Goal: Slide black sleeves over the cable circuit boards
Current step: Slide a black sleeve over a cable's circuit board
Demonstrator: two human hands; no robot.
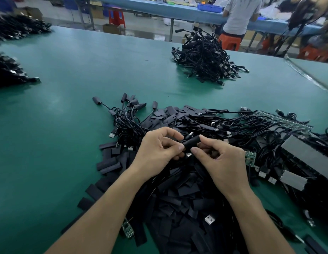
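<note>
Fingers (175, 146) of left hand (157, 149) and right hand (220, 160) pinch one black sleeve (191, 142) over sleeve pile (178, 198).

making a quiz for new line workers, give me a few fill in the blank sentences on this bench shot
1. The left hand and the right hand both pinch one black ___ between them.
2. The table has a ___ top.
3. The silver plug lies ___ the two forearms, on the heap of flat sleeves.
Missing words: sleeve; green; between.
</note>
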